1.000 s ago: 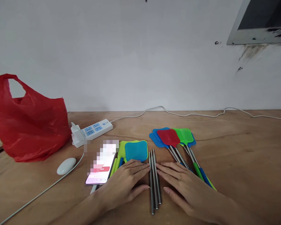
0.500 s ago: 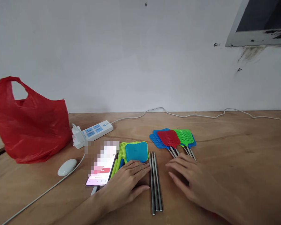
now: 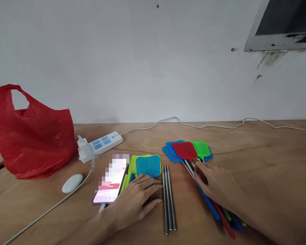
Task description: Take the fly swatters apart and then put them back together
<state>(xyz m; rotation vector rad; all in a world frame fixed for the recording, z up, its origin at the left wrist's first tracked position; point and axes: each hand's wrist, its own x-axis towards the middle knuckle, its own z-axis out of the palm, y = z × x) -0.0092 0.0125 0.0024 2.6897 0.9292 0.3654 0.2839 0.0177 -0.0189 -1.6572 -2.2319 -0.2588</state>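
Note:
Three bare metal rods (image 3: 168, 197) lie side by side on the wooden table (image 3: 257, 160). My left hand (image 3: 137, 200) rests flat and open just left of them, its fingers over the handles of a blue swatter head (image 3: 148, 165) stacked on a yellow-green one. My right hand (image 3: 218, 185) lies on the metal shafts and coloured handles of a fan of fly swatters with red (image 3: 184, 150), green (image 3: 200, 148) and blue (image 3: 171, 152) heads. Its fingers curl down onto the shafts.
A lit phone (image 3: 109, 183) lies beside my left hand. Further left are a white mouse-like object (image 3: 72, 183), a white power strip (image 3: 99, 144) with its cable (image 3: 206, 125) along the wall, and a red plastic bag (image 3: 32, 132).
My right hand has moved right, away from the metal rods, onto the shafts of the fanned swatters. My left hand has stayed in place.

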